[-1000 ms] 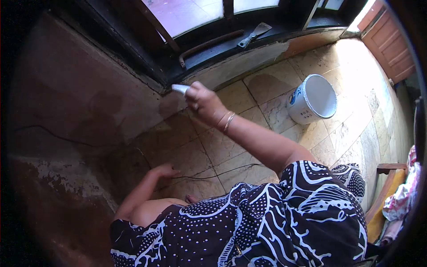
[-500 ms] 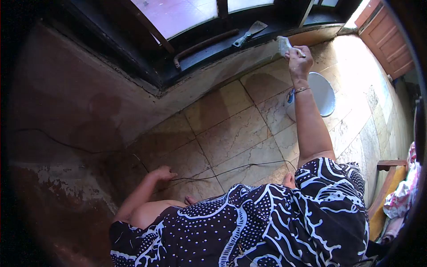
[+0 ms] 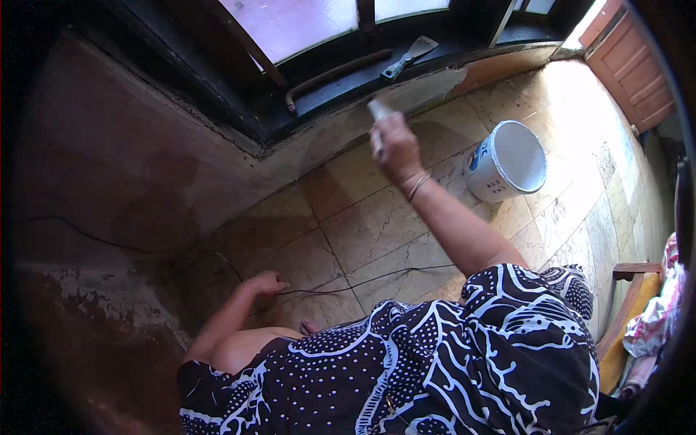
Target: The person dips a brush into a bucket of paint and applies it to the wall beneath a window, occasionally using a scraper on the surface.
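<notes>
My right hand (image 3: 397, 148) is closed around a paintbrush (image 3: 379, 111), whose whitish bristles are blurred by motion. It is raised in front of the low wall (image 3: 341, 129) below the window ledge. My left hand (image 3: 268, 282) hangs beside my knee, low over the tiled floor, holding nothing that I can see; its fingers look loosely apart, though partly hidden. A thin dark cable (image 3: 377, 278) runs along the floor near that hand. To the right of my right arm stands a white paint bucket (image 3: 496, 170) with blue print.
On the dark window ledge lie a scraper (image 3: 410, 58) and a bent rod-like tool (image 3: 337, 75). A reddish wall (image 3: 123, 159) with a corner rises at the left. A wooden door (image 3: 638, 69) is at the far right, and a wooden chair (image 3: 631, 319) with cloth is nearer.
My right hand has swung left and slightly down with the paintbrush, from above the bucket to the wall's middle stretch, uncovering the bucket. My left hand stays in place.
</notes>
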`<move>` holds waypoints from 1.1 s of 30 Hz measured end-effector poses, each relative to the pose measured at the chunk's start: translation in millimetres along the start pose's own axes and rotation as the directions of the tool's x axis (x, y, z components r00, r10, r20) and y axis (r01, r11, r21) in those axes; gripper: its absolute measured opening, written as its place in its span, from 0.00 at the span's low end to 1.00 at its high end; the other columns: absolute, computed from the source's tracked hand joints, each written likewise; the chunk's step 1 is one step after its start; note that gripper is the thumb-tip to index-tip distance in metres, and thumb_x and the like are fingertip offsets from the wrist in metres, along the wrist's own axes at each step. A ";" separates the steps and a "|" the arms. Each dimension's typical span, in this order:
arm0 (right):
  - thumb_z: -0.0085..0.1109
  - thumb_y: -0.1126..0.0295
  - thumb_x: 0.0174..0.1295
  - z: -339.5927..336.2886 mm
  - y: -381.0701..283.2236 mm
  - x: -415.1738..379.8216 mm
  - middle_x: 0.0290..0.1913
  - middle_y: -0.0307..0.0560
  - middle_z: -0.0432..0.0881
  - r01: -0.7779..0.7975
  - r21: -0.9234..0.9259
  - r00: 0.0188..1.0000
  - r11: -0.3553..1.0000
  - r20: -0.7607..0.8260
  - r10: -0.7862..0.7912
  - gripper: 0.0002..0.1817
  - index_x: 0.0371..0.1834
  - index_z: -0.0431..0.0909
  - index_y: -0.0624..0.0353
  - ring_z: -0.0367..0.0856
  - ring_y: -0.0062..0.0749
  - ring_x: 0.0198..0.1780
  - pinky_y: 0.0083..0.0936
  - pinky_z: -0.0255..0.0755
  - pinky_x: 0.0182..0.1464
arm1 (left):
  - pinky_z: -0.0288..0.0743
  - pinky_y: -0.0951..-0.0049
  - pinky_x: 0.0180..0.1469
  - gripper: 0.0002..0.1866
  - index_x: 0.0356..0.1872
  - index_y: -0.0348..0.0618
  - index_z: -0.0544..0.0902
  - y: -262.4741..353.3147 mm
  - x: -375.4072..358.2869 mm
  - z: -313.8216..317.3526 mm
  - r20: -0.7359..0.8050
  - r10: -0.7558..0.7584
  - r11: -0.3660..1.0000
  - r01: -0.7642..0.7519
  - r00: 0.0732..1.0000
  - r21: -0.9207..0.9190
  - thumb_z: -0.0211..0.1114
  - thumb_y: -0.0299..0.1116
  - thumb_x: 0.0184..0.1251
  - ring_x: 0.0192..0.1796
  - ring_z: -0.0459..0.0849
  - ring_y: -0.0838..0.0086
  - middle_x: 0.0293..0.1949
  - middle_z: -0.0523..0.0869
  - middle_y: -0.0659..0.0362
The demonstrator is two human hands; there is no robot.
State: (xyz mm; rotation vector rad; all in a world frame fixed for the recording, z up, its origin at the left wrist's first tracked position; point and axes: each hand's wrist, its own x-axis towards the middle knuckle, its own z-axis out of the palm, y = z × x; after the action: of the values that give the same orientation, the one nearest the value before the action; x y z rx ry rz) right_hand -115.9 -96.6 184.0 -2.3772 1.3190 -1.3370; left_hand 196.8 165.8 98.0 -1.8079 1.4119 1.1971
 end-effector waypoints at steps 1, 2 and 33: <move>0.54 0.73 0.58 7.0 -15.2 -11.1 0.42 0.57 0.76 0.064 -0.022 0.994 0.998 0.093 -0.062 0.13 0.46 0.75 0.58 0.80 0.52 0.38 0.38 0.77 0.38 | 0.71 0.60 0.58 0.32 0.47 0.35 0.82 2.7 -2.8 -2.3 -0.002 0.002 1.000 -0.002 1.000 -0.003 0.59 0.57 0.58 0.55 0.79 0.52 0.51 0.80 0.41; 0.54 0.74 0.57 6.6 -39.0 -16.4 0.45 0.57 0.76 0.094 0.019 0.981 0.995 0.167 -0.096 0.13 0.46 0.75 0.60 0.80 0.52 0.38 0.37 0.78 0.38 | 0.71 0.60 0.57 0.31 0.47 0.36 0.82 6.1 -5.9 -5.8 0.022 0.009 1.000 -0.008 1.000 -0.018 0.59 0.57 0.59 0.54 0.79 0.53 0.50 0.81 0.42; 0.60 0.74 0.54 36.3 -84.1 -50.2 0.37 0.49 0.76 -0.024 0.509 0.939 0.860 0.306 -0.155 0.08 0.37 0.77 0.59 0.77 0.41 0.34 0.30 0.73 0.38 | 0.73 0.61 0.54 0.36 0.49 0.30 0.80 -10.3 -0.7 6.0 -0.094 0.095 0.993 -0.102 0.991 -0.063 0.61 0.59 0.55 0.53 0.80 0.52 0.49 0.81 0.40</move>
State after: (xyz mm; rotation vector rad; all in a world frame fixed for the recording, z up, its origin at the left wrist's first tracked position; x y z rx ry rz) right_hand -47.6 -18.8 169.4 -2.1556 0.6855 -1.0539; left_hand 204.6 174.2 94.9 -1.8795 1.5451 1.2394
